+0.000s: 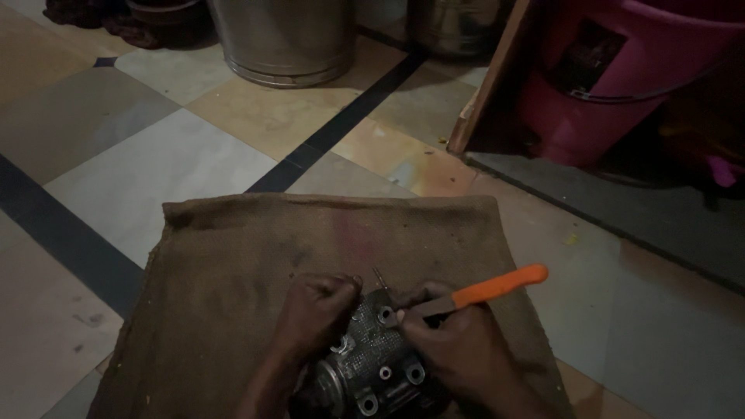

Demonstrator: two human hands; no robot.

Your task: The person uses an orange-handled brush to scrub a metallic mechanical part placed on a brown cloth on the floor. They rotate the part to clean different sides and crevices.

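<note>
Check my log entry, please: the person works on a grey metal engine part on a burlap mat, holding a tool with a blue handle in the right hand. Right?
Not quite. The head view shows the tool's handle is orange, not blue. The rest stands: the right hand holds it over the grey metal engine part on the burlap mat.

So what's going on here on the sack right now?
A person is working on a finned metal engine part that sits on a burlap sack spread over the tiled floor. The left hand steadies the part, fist closed. The right hand holds an orange-handled tool, tip pressed to the part's top.
</note>
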